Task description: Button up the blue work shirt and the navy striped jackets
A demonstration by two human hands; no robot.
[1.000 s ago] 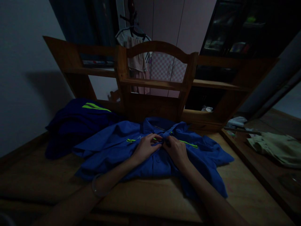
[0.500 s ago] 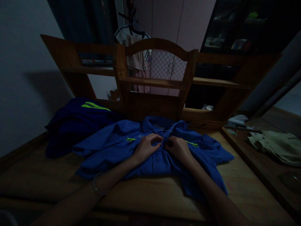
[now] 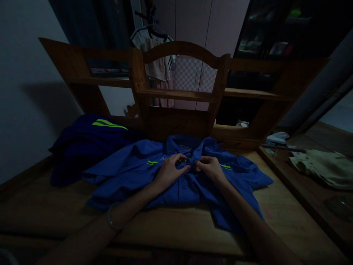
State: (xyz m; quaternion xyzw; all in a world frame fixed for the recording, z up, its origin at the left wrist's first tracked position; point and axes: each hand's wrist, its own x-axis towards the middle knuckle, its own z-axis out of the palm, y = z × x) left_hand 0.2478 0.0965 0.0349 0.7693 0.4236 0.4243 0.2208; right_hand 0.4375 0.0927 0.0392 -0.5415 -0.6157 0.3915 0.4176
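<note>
A blue short-sleeved shirt [image 3: 129, 173] with neon green stripes lies spread, front up, on a wooden table [image 3: 176, 228]. My left hand [image 3: 169, 171] and my right hand [image 3: 211, 167] sit side by side on its chest just below the collar. Both pinch the fabric of the front placket, fingers curled, thumbs meeting near a button. A thin bracelet circles my left wrist. The room is dim.
A darker blue garment [image 3: 88, 141] with green stripes is piled at the back left. A wooden shelf unit [image 3: 179, 94] stands behind the shirt. A pale green cloth [image 3: 320, 167] and small items lie on the surface to the right.
Both hands have crept a little up the placket toward the collar. The view has tilted slightly. The shirt lies where it was.
</note>
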